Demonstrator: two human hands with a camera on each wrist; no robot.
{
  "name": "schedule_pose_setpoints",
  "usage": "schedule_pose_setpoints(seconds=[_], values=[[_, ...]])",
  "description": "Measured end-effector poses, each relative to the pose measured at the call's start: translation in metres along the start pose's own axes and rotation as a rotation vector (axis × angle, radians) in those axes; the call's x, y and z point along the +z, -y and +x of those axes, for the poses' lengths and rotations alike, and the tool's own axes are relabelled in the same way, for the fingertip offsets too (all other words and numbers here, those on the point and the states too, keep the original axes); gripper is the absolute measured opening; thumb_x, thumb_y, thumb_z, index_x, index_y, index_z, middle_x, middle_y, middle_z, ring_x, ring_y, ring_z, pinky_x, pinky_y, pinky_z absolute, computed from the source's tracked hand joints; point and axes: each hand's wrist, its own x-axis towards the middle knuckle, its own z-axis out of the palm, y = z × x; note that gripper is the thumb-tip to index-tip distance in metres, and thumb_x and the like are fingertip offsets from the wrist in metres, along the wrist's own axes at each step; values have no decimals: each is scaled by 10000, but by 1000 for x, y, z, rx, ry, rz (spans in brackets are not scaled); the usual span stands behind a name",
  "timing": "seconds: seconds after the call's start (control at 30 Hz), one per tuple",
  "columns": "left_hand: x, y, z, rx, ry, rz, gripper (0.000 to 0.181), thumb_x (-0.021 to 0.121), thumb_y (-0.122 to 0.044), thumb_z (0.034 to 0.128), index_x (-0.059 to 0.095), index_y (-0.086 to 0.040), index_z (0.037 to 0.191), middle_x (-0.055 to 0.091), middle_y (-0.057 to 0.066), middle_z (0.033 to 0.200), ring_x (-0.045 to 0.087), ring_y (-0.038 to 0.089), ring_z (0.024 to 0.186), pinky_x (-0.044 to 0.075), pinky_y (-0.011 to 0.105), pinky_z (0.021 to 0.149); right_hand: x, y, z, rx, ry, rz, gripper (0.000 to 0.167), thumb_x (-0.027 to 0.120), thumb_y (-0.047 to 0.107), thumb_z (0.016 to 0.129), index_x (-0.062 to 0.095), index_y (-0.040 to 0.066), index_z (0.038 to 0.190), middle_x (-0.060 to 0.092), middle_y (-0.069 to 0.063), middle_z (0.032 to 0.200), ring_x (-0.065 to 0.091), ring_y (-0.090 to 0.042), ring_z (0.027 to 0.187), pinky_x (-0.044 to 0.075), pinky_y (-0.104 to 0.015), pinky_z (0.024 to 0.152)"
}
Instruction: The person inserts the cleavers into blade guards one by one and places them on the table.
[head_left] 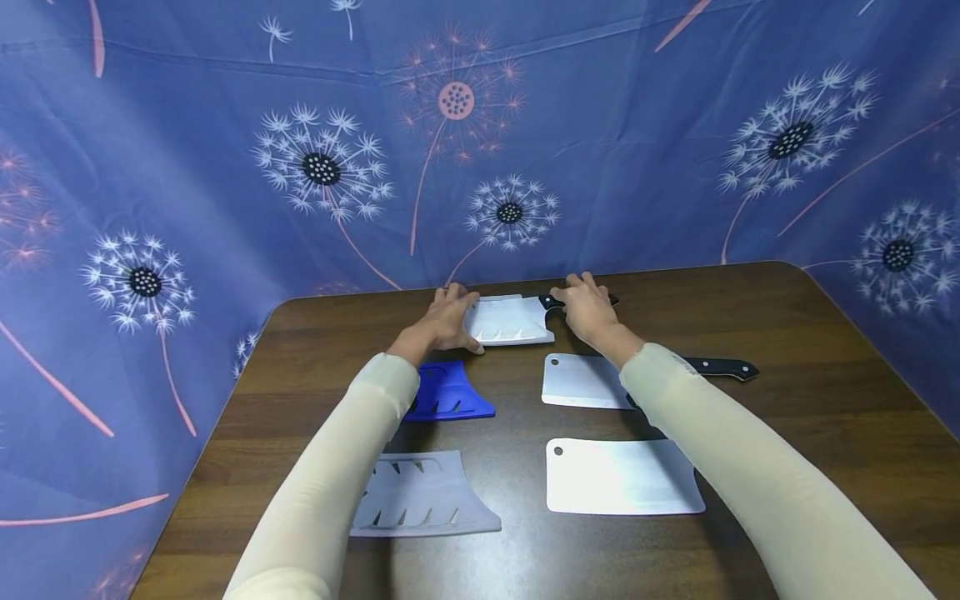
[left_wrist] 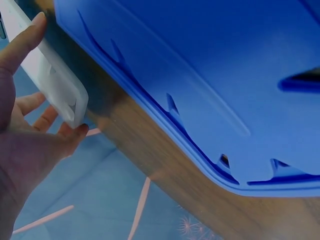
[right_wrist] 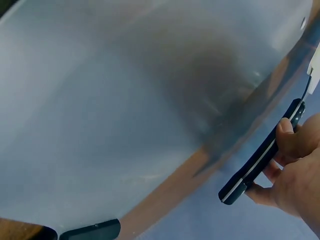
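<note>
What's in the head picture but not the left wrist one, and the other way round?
Only the head view shows the right hand, the grey cover, the middle blade and the near blade.

Only the left wrist view shows the rounded corner of the blue cover that the left sleeve hides from the head camera.

Both show the left hand gripping the white cover, other parts of the blue cover, the table and the cloth.

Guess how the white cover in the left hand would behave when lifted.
The white cover is probably stiff: gripped at one end by the left hand, it shows no sag. It may be slippery, since it looks smooth. The black handle sticking out beyond it suggests a blade inside, likely making it heavier than the cover alone.
</note>
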Motion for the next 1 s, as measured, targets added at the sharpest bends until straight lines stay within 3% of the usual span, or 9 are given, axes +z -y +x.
schedule_pose_setpoints(seconds=[0.27,0.47,0.77,1.0], values=[[5,6,2,-18,76,-10,1007,847,-415,691,329,-113,1500,274,143,1471,244,355,1343,318,460,1073,6,-1,4,54,113,102,518,556,-102,891,549,106,1366,428,-222,1395,300,-438,1331,297,-691,984],[7,9,4,-18,97,-36,1000,848,-414,690,339,-112,1496,279,150,1471,250,352,1348,301,456,1088,10,-3,8,85,164,143,534,548,-100,898,523,109,1389,366,-227,1456,256,-429,1365,247,-685,1020],[7,12,6,-28,98,-40,1021,842,-447,689,317,-132,1506,261,131,1486,242,321,1347,288,443,1096,13,-5,12,68,150,89,519,579,-62,898,524,103,1387,385,-235,1443,295,-427,1339,267,-679,1015],[6,14,4,-46,92,-69,1057,818,-481,708,244,-145,1530,235,118,1496,234,303,1357,286,460,1096,12,-5,12,40,113,31,688,618,-78,852,400,130,1471,418,-202,1417,316,-371,1322,187,-664,1055]])
